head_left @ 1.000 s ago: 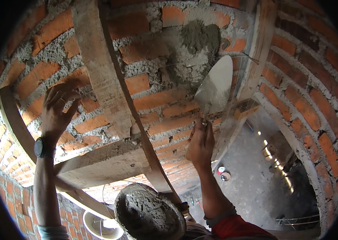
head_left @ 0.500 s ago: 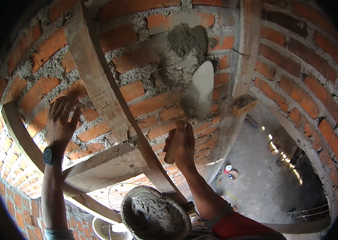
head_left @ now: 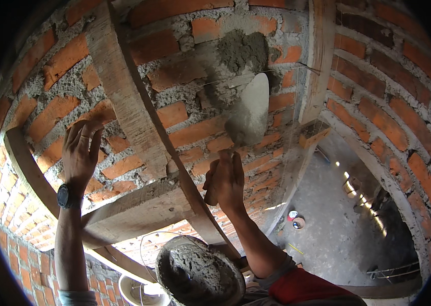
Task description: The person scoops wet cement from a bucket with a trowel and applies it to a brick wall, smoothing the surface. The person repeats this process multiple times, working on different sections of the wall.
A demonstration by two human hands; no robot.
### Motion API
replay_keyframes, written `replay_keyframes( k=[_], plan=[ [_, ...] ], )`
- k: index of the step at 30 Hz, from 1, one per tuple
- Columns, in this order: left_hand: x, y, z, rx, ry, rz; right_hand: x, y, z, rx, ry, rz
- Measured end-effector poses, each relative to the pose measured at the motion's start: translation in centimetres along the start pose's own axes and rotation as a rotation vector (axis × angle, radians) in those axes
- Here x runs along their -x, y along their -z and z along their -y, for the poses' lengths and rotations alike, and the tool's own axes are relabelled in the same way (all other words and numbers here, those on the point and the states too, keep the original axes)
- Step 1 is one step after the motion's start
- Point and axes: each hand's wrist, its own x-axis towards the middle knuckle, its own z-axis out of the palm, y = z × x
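My right hand (head_left: pixel 225 178) is closed round the handle of a trowel (head_left: pixel 254 109). Its pale, mortar-smeared blade points up, in front of the brick wall (head_left: pixel 182 133). Just above the blade's tip, a dark lump of wet mortar (head_left: pixel 243 51) clings to the bricks. My left hand (head_left: pixel 79 150), with a ring and a wristwatch, is raised against the wall left of a wooden post, fingers stretched out and nothing in them. Below, between my arms, is a bucket of mortar (head_left: pixel 197 270).
The wooden post (head_left: pixel 128 97) slants down between my hands to a crosswise plank (head_left: pixel 136 211). A thin string (head_left: pixel 200 87) crosses the wall. Another upright board (head_left: pixel 319 61) stands at the corner. The grey floor (head_left: pixel 327 219) lies far below at right. A second, pale bucket (head_left: pixel 133 290) is at the bottom.
My right hand and the trowel have shifted slightly left, and the blade stands a little more upright. The left hand stays in nearly the same place.
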Motion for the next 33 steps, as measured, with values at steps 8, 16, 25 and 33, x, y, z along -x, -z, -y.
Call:
replay_keyframes(
  k=[8, 16, 25, 33],
  plan=[
    [0.0, -0.1, 0.0, -0.001, 0.003, -0.008, 0.7, -0.1, 1.4, -0.095, -0.116, 0.055],
    [-0.2, 0.3, -0.3, 0.02, -0.04, 0.018, 6.9, 3.5, 5.9, -0.485, -0.254, 0.179],
    [-0.3, 0.4, -0.4, 0.026, -0.095, 0.033, -0.8, 7.8, 6.9, -0.006, 0.723, -0.686],
    [0.2, 0.3, 0.4, 0.026, -0.045, 0.032, 2.3, 9.6, -1.1, 0.613, 0.16, -0.151]
  ],
)
